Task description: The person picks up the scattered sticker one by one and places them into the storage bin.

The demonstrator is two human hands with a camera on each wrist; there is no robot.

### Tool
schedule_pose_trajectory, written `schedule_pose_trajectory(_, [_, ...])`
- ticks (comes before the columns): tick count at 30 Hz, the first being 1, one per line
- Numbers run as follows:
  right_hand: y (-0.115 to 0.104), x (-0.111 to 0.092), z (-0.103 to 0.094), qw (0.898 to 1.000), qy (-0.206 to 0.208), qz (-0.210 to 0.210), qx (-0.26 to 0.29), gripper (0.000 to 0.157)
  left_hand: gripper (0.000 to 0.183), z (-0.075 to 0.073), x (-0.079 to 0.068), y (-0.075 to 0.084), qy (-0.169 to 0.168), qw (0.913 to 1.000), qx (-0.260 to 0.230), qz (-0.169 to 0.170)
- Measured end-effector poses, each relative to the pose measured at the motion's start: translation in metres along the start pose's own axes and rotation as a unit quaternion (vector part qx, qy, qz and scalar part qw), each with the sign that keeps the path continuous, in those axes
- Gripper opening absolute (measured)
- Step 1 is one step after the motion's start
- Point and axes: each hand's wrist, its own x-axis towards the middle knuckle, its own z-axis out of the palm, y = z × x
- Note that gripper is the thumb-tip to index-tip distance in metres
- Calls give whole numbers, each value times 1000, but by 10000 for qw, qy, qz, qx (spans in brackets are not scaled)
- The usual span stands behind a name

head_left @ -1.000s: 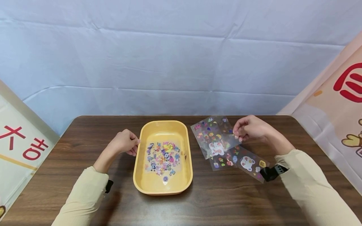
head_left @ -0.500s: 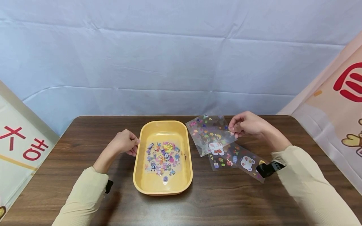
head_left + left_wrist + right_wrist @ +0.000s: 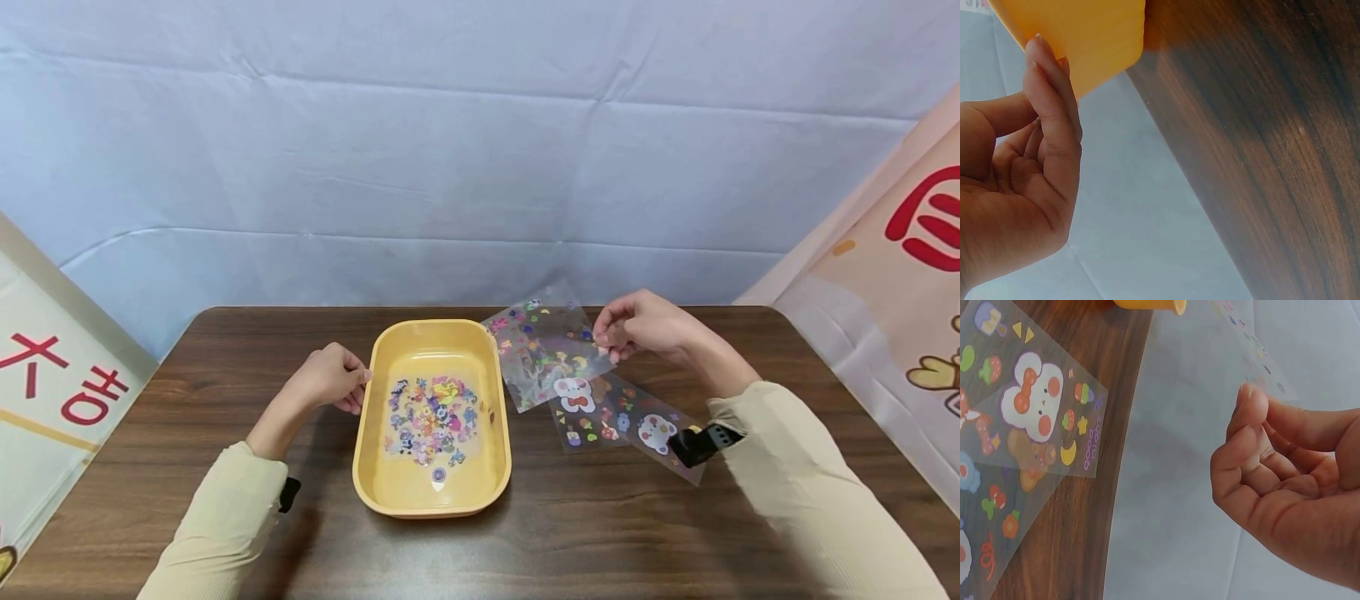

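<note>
While the left hand [image 3: 330,379] holds the yellow tray [image 3: 431,511], the right hand [image 3: 643,323] pinches a clear sticker sheet [image 3: 543,354] just beside it

Gripped at its right-hand edge between bent fingers and thumb, the sheet, sprinkled with small coloured stickers, is raised above the table [image 3: 600,533] to the right of the tray. Its left corner overlaps the tray's rim in the head view; whether the two touch, I cannot tell. Inside the tray lies a transparent cartoon-character sticker sheet [image 3: 433,421]. The left hand grips the tray's left rim, fingers curled against it. Right of the tray, partly beneath the raised film, a rabbit sticker sheet [image 3: 1035,400] and a bear sticker sheet [image 3: 657,433] overlap on the table.

Held by so little of its edge, the thin film will probably flex, and a drooping corner could snag on the tray's rim, then buckle or spring loose from the pinch. Static might make it cling to the rabbit sticker sheet and drag that along. Should the left hand press too hard on the rim, the tray could tip or skid. Behind the tray, beyond the table's back edge, hangs a pale cloth backdrop [image 3: 420,167]; well apart to the tray's left is a banner with red characters [image 3: 45,400]
</note>
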Motion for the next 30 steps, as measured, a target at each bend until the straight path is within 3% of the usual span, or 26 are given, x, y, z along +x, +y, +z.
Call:
schedule_pose_trajectory(20, [-11,14,16,9999,-97,-66,83,8,24,-2,2,-3,-41,10000,-7,-59])
schedule_pose_trajectory(30, [-19,22,30,9995,-233,-102,-185,6,24,-2,3,-2,-69,9998,-41,-154])
